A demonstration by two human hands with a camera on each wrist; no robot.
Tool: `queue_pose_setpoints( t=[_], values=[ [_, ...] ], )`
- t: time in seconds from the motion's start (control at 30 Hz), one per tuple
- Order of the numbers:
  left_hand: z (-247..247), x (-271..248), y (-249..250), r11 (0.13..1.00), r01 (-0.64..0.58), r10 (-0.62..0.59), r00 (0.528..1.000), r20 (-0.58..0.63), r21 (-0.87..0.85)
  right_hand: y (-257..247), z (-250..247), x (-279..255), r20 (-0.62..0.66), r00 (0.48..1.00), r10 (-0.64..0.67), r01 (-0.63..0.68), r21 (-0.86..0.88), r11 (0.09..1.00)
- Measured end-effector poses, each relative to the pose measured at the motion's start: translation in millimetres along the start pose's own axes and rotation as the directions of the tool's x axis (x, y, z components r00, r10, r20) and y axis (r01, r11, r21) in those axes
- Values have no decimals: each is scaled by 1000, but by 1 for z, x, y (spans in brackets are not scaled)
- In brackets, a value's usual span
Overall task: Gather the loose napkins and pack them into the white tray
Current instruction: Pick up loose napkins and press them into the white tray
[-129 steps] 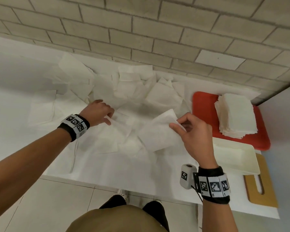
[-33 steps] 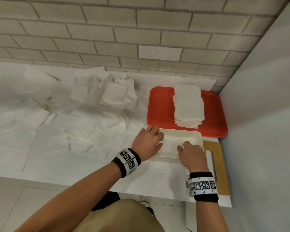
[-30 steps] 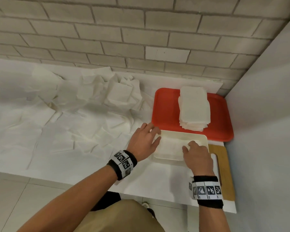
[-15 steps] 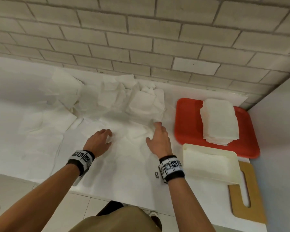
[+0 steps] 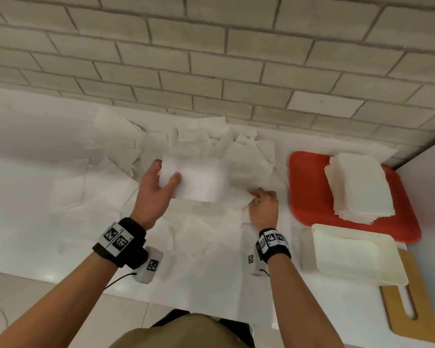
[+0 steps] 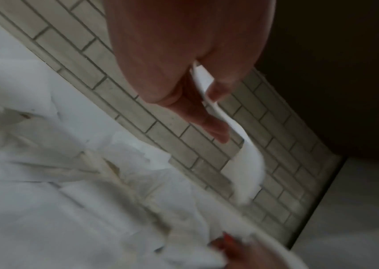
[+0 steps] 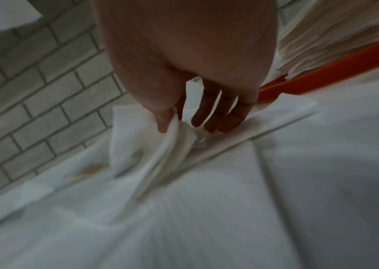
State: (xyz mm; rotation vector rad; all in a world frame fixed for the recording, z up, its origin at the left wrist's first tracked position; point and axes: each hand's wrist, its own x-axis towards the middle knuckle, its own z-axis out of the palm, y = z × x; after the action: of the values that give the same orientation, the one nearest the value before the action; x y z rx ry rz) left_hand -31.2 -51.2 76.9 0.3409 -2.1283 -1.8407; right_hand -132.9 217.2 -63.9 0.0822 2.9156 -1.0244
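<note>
My left hand (image 5: 161, 183) holds a white napkin (image 5: 199, 182) lifted above the counter, pinched between thumb and fingers; the left wrist view shows that napkin (image 6: 245, 163) hanging from my left hand (image 6: 209, 102). My right hand (image 5: 259, 199) pinches the corner of another napkin (image 5: 244, 197) lying in the pile; in the right wrist view my right hand (image 7: 174, 120) has its thumb and forefinger on the bunched napkin (image 7: 160, 145). Several loose napkins (image 5: 201, 139) lie scattered toward the wall. The white tray (image 5: 309, 254) sits at the right with a napkin flat inside.
A red tray (image 5: 304, 187) with a tall stack of napkins (image 5: 357, 187) stands behind the white tray. A wooden cutting board (image 5: 412, 320) lies under the white tray's near corner. The brick wall (image 5: 211, 59) runs along the back; a grey side wall (image 5: 432, 197) closes the right.
Both hands left the white tray and moved left to the pile. My left hand has picked up a napkin and my right hand has pinched another.
</note>
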Motion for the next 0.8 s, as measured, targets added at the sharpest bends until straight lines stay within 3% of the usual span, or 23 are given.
queue_pose_setpoints(
  t=[0.1,0.2,0.3,0.47,0.53,0.7,0.8],
  values=[
    [-12,1,-49,978,161,-172,982,79,131,-18,-19,1,-127,991,-47,59,92,994],
    [-17,-10,-89,926,305,-347,920,181,221,-42,-53,4,-175,976,-131,155,130,979],
    [-19,-22,-111,908,227,-324,913,246,351,-70,-97,0,-107,974,-199,216,171,961],
    [-18,-30,-116,934,184,-267,929,255,306,-109,-140,-20,2,976,-218,178,567,804],
    [-19,-29,-120,928,154,-260,920,293,339,-99,-131,-17,22,985,-173,134,540,831],
    [-30,-28,-141,900,100,-245,921,302,425,-30,-74,-9,208,978,-15,-26,194,981],
    [-36,-28,-143,891,104,-269,906,328,442,-20,-64,-24,149,989,-13,-12,162,987]
  ],
)
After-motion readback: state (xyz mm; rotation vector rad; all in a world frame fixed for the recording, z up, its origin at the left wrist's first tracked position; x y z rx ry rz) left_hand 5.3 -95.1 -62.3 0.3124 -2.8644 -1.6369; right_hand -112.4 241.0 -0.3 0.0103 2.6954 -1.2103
